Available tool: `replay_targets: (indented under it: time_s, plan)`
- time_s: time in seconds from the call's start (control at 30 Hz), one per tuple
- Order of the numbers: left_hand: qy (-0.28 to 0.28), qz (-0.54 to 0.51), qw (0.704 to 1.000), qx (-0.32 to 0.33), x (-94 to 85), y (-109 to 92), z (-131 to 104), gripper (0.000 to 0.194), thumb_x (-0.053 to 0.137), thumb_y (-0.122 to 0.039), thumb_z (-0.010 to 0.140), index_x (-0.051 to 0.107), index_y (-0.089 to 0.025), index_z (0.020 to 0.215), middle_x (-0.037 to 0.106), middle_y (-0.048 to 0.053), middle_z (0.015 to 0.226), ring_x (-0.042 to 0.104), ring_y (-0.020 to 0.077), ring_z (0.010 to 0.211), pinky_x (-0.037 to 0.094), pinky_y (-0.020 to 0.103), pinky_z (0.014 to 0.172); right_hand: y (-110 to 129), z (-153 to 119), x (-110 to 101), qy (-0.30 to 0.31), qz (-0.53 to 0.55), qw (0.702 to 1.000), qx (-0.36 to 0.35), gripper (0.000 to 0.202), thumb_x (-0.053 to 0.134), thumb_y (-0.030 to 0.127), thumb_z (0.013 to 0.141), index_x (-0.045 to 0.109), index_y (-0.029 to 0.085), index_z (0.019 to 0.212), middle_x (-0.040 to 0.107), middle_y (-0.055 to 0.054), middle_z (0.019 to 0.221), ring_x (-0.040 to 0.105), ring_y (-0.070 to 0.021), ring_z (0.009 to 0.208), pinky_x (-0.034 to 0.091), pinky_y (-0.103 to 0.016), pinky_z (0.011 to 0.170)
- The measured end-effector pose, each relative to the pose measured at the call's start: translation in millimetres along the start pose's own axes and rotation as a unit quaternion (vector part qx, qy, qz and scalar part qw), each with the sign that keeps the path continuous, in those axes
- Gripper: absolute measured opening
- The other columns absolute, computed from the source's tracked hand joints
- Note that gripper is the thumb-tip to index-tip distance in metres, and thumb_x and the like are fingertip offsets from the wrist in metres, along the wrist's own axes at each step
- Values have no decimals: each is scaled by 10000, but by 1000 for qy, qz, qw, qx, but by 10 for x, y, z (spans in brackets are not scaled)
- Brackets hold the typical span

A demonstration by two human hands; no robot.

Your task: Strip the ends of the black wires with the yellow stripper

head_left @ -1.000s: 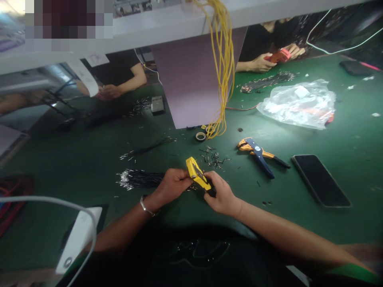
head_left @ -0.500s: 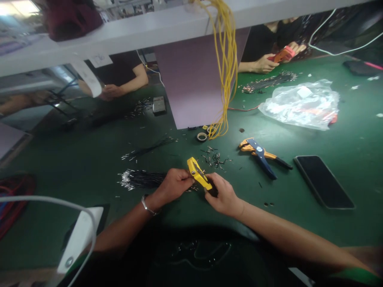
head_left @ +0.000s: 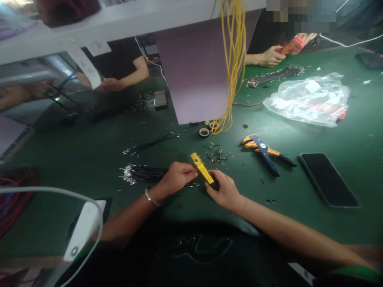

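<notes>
My right hand is closed around the dark handles of yellow-headed crimping pliers, whose head points up and to the left. Left of that tool, my left hand is closed in a pinch, its fingertips close to the yellow head. What the pinch holds is too small to make out. A bundle of black wires with bright silvery ends lies beside and partly behind my left hand. Several short black wire pieces are scattered just beyond the pliers.
Blue-and-orange wire strippers and a phone lie to the right. Yellow wires hang from the shelf near tape rolls. A clear plastic bag sits farther back. Across the table, a person's hand holds an orange tool.
The yellow pliers have turned in my right hand, now showing a narrower side. My left hand stays pinched beside them. The whole view has shifted slightly.
</notes>
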State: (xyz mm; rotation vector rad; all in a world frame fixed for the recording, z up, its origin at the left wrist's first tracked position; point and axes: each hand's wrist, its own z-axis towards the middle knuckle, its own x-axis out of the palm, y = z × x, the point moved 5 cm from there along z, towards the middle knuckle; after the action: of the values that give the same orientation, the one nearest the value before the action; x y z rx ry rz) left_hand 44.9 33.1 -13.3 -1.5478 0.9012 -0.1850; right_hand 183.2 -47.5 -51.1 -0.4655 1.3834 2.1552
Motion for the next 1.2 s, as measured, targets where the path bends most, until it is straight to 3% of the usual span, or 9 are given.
replay_targets:
  time_s: [0.13,0.3,0.57,0.63,0.77,0.87,1.0,1.2]
  plan:
    - [-1,-32,999,-20,18,84,40,189,596,-195,753,745,-127,847,677,11,653,546,97,555,412,187,507,-34,20,-12,5,36,997,68,166,550,190,750,537,219,913,638,-20,725,616,-189,627,519,-313,609]
    - [-18,-55,997,-45,10,169,57,174,607,-176,746,741,-123,843,707,37,695,572,100,561,435,187,503,-31,88,-19,72,205,963,158,23,545,223,784,534,204,791,598,11,591,564,-158,528,492,-298,559]
    - [-36,-90,992,-74,-14,243,63,175,629,-208,740,722,-111,852,662,19,636,519,68,490,394,178,459,-77,83,-41,53,380,900,208,190,586,277,803,541,186,964,623,-24,766,604,-175,604,522,-337,595]
    - [-41,-106,990,-81,-17,243,62,164,625,-208,741,714,-107,836,619,-2,575,492,59,464,369,170,439,-52,49,-66,43,365,910,193,218,579,270,806,527,194,1004,626,-38,816,612,-190,663,524,-358,647]
    - [-58,-133,984,-102,-37,235,55,145,614,-204,739,695,-103,804,514,-49,465,386,34,389,289,158,389,113,-24,-114,61,249,958,131,241,568,242,798,522,201,1031,635,-56,866,609,-211,773,517,-383,746]
    - [-80,-142,979,-126,-77,253,53,124,607,-191,730,675,-98,775,474,-65,429,323,24,346,224,159,356,236,-69,-107,78,173,978,86,398,561,197,766,470,197,1154,633,-76,949,614,-230,873,506,-401,820]
    - [-89,-164,973,-139,-114,316,70,125,609,-208,730,663,-99,761,433,-77,402,290,21,316,177,164,334,289,-96,-66,106,139,983,60,484,538,165,749,425,203,1218,612,-100,1065,603,-245,968,498,-408,864]
    - [-95,-198,967,-129,-128,391,97,135,640,-193,706,679,-105,799,524,-44,464,356,28,336,225,161,339,312,-121,-47,141,117,983,31,504,568,167,721,447,191,1210,615,-111,1081,610,-252,954,508,-401,842]
